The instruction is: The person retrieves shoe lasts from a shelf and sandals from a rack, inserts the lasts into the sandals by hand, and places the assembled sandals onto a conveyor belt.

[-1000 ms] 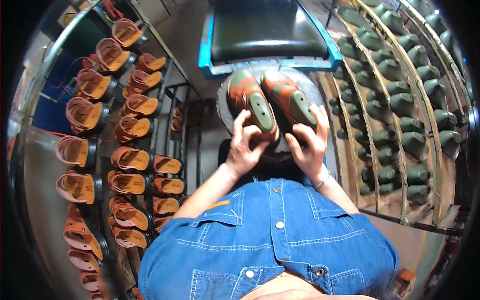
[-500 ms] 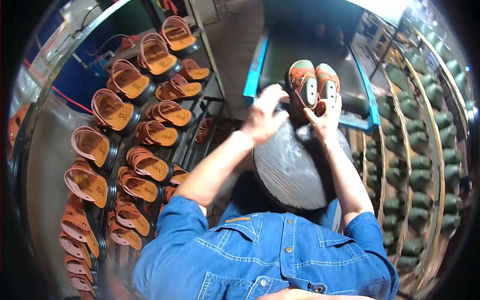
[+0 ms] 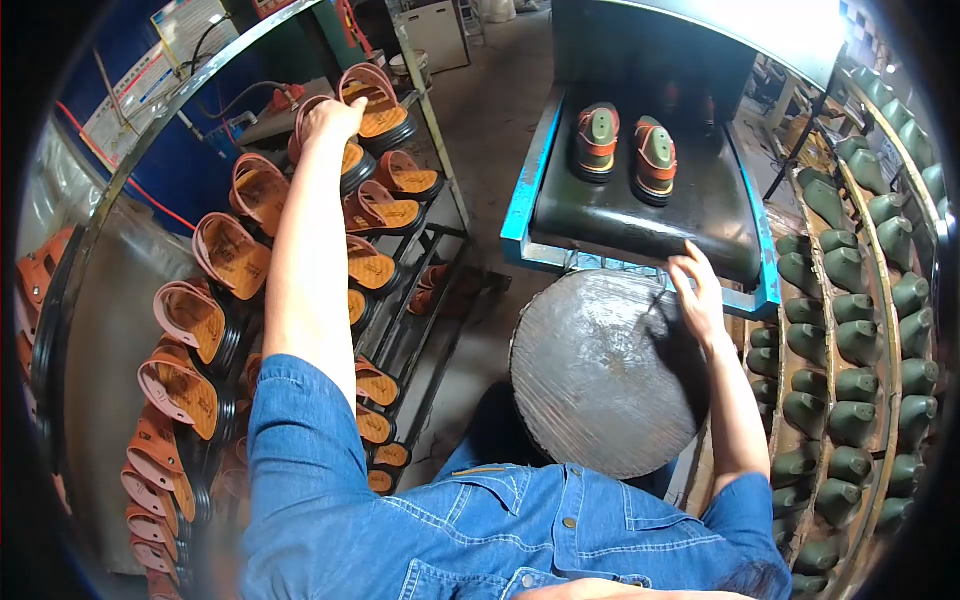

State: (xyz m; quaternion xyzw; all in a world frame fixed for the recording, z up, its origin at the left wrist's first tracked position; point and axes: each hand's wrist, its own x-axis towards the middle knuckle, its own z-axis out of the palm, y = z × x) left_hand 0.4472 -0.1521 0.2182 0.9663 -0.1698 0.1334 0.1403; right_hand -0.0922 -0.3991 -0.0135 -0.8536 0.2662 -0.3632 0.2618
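Observation:
At the top of the left rack, my left hand (image 3: 335, 122) is closed round the upper of a brown sandal (image 3: 352, 157); the hand covers much of that sandal, and some fingertips are hidden. My right hand (image 3: 697, 295) is open and holds nothing, its fingers slightly bent by the front edge of the black conveyor belt (image 3: 600, 218). Two sandals with green shoe lasts inside, one on the left (image 3: 597, 142) and one on the right (image 3: 656, 165), stand apart on the belt, toes pointing away from each other's heels in parallel.
A round, scuffed block (image 3: 610, 375) stands between me and the blue conveyor frame (image 3: 517, 225). Rows of brown sandals fill the metal rack (image 3: 440, 150) on my left. On my right, a wooden rack (image 3: 828, 400) holds many green shoe lasts (image 3: 857, 340).
The pair of sandals has left my right hand and now stands on the belt. My left hand has swung left to a sandal on the rack; my right hand has drawn back.

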